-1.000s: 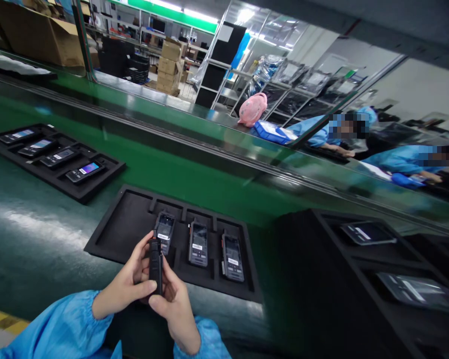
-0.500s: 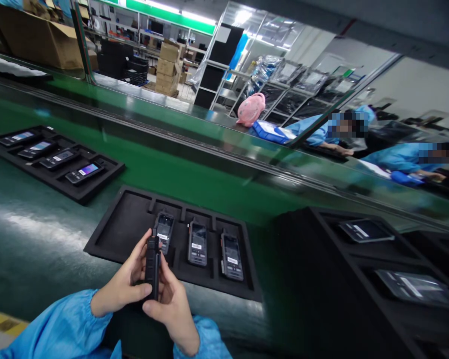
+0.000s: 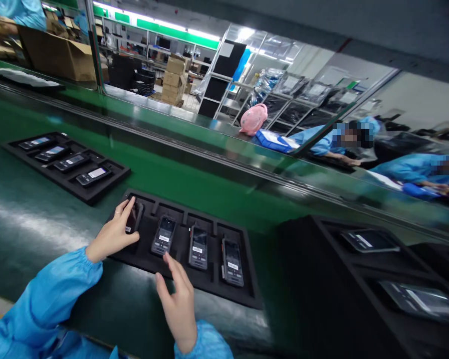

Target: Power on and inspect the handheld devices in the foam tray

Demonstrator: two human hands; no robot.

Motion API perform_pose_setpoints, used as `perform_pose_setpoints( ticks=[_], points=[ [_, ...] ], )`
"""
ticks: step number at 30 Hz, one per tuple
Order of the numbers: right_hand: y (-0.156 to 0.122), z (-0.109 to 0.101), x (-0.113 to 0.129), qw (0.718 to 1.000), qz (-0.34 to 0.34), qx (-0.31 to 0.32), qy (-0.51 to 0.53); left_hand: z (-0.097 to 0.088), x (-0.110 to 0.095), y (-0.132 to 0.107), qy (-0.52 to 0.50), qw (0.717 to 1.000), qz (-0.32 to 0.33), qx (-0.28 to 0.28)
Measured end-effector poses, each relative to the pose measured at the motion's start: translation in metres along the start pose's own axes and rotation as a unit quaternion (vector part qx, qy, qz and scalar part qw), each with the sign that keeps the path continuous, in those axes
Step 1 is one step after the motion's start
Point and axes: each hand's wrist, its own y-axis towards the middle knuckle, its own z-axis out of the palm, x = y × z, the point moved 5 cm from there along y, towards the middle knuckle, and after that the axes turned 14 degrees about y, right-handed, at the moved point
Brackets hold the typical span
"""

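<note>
A black foam tray [image 3: 144, 252] lies on the green bench, with handheld phones with stubby antennas seated in its slots. At its left end, my left hand [image 3: 114, 232] is over a handset [image 3: 135, 217] lying in the leftmost slot. Its fingers are stretched along the handset's left side, the thumb apart near the lower right; the hand partly covers this handset. My right hand [image 3: 179, 304] hovers at the tray's front edge, fingers apart and holding nothing. Nearest to it is the second handset [image 3: 163, 235]. Two more handsets, one in the middle [image 3: 198, 246] and one at the right [image 3: 232, 261], lie face up.
Another foam tray [image 3: 92, 198] with several handsets, some screens lit, lies at the left. A tall stack of black foam trays [image 3: 303, 259] stands at the right, larger devices [image 3: 370, 241] on top. Beyond the ledge are a pink fan [image 3: 253, 119] and co-workers in blue sleeves [image 3: 404, 169].
The handset held upright between both hands is now lying in the tray's leftmost slot. My left hand has moved up and left with it; my right hand has let go and sits apart.
</note>
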Motion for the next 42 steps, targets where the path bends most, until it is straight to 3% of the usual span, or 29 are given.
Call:
perform_pose_setpoints(
  ticks=[3,6,8,12,15,18,22,24,26,28,29,33,38,42],
  points=[
    [0.002,-0.002,0.000,0.989,-0.061,-0.024,-0.134,0.008,-0.002,0.010,0.142,0.989,-0.043,0.002],
    [0.002,0.001,-0.006,0.981,-0.065,-0.009,-0.181,0.012,-0.025,0.009,0.208,0.972,-0.004,-0.106],
    [0.002,0.006,-0.007,0.981,-0.065,0.018,-0.185,0.021,-0.045,0.006,0.175,0.975,0.035,-0.131],
    [0.002,0.009,0.000,0.976,-0.091,0.017,-0.195,0.058,-0.079,0.005,0.071,0.996,0.058,-0.023],
    [0.003,0.009,0.002,0.972,-0.110,0.014,-0.208,0.080,-0.089,0.004,0.034,0.998,0.043,0.012],
    [0.002,0.005,0.003,0.974,-0.115,0.008,-0.193,0.083,-0.083,0.006,-0.034,0.998,0.029,0.037],
    [-0.003,-0.007,0.011,0.979,-0.143,-0.055,-0.135,0.069,-0.066,-0.004,-0.163,0.982,0.005,0.089],
    [-0.007,-0.007,0.017,0.979,-0.162,-0.060,-0.104,0.065,-0.064,-0.019,-0.286,0.948,-0.020,0.136],
    [-0.009,-0.004,0.023,0.981,-0.175,-0.042,-0.075,0.064,-0.066,-0.035,-0.423,0.887,-0.055,0.177],
    [-0.010,-0.001,0.029,0.980,-0.188,-0.036,-0.054,0.066,-0.068,-0.049,-0.510,0.835,-0.094,0.187],
    [-0.011,0.000,0.031,0.979,-0.194,-0.037,-0.047,0.066,-0.068,-0.053,-0.521,0.827,-0.108,0.181],
    [-0.010,0.000,0.030,0.980,-0.188,-0.062,-0.029,0.068,-0.067,-0.061,-0.514,0.836,-0.109,0.158],
    [-0.008,-0.006,0.010,0.987,-0.107,-0.115,0.022,0.070,-0.064,-0.066,-0.482,0.862,-0.087,0.131],
    [-0.009,0.000,-0.003,0.997,-0.037,-0.059,0.043,0.069,-0.056,-0.068,-0.494,0.862,-0.106,0.046]
  ],
)
